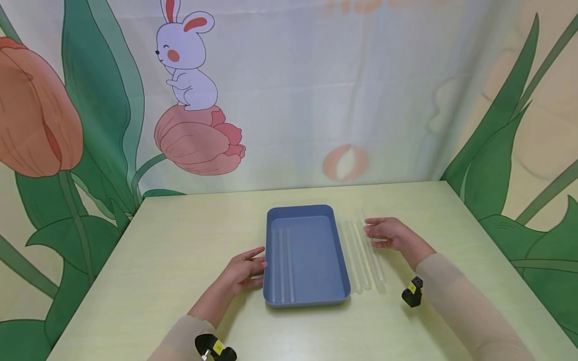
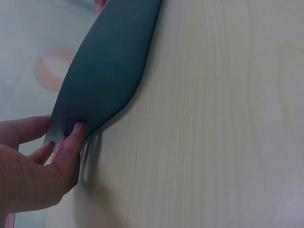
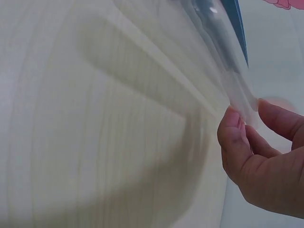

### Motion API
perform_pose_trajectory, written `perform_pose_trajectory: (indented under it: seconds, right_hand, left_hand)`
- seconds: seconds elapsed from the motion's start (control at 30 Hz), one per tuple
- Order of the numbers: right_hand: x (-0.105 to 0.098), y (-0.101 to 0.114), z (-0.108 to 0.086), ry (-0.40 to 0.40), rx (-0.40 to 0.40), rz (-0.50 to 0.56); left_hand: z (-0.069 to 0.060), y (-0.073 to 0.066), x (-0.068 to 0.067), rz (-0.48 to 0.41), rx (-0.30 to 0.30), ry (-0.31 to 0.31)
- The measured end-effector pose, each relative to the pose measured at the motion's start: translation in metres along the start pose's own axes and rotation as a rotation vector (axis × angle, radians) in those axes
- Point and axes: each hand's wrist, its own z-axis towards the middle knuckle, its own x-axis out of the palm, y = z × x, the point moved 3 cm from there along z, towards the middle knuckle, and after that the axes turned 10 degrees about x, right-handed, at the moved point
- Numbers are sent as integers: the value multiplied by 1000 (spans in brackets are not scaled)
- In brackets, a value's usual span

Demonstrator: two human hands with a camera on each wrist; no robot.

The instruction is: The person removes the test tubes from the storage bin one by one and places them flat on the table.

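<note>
Plainly, right hand [image 1: 392, 233] pinches clear tube [image 3: 225, 52]; left hand [image 1: 246, 271] (fingers spread) touches tray [image 1: 316, 260].

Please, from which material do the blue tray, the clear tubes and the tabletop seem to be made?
Blue tray: probably plastic, matte; its colour is even and its corners rounded.
Clear tubes: clear plastic or glass, I cannot tell which; glossy, see-through with bright highlights.
Tabletop: wood or wood-look laminate, with a slight sheen; pale grain lines show.
</note>
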Motion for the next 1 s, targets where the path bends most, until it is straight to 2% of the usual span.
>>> perform_pose_trajectory:
  seconds: [0.3, 1.0]
  right_hand:
    - [5, -4, 10, -37, 32, -51]
    - [13, -7, 15, -69, 50, -39]
  left_hand:
    - [-1, 0, 0, -2, 8, 3]
    - [-1, 1, -1, -20, 0, -9]
